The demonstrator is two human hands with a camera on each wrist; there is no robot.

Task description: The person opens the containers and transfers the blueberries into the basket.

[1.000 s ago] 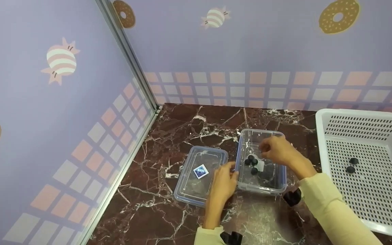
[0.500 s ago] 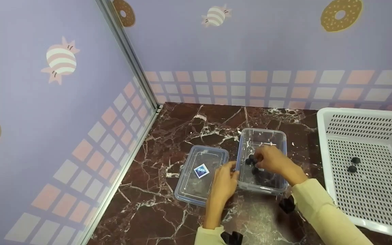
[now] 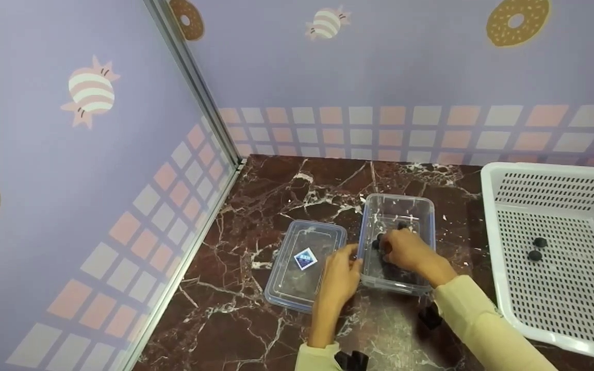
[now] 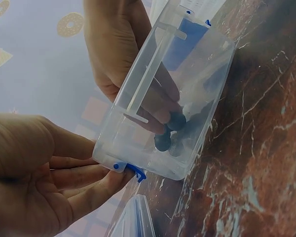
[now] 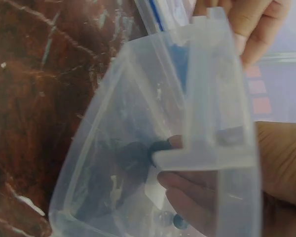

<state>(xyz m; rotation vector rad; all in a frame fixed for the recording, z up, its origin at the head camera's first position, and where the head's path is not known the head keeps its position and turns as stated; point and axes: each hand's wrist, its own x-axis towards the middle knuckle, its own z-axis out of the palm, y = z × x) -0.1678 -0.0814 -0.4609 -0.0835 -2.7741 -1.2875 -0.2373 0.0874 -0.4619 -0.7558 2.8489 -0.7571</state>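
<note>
A clear plastic food container [image 3: 399, 285] with blue side latches stands on the marbled table. My left hand [image 3: 339, 273] grips its left edge, the thumb at the rim and the fingers at the blue latch [image 4: 137, 172] in the left wrist view. Reaching inside the container, my right hand [image 3: 408, 251] pinches a small dark ball [image 5: 159, 149] between thumb and fingertips. Another dark ball [image 3: 378, 242] lies just left of those fingers, and a further one [image 3: 402, 225] lies beyond the hand. The right hand hides part of the container floor.
The container's clear lid [image 3: 291, 283], blue-edged with a blue and white label, lies flat to the left, partly beneath the left hand. To the right stands a white perforated basket [image 3: 493, 247] with two dark balls [image 3: 534, 255] in it. Patterned walls close off the left and back.
My right hand has lowered into the container and moved left to the balls. One ball now shows near the container's far side. The left hand has stayed in place.
</note>
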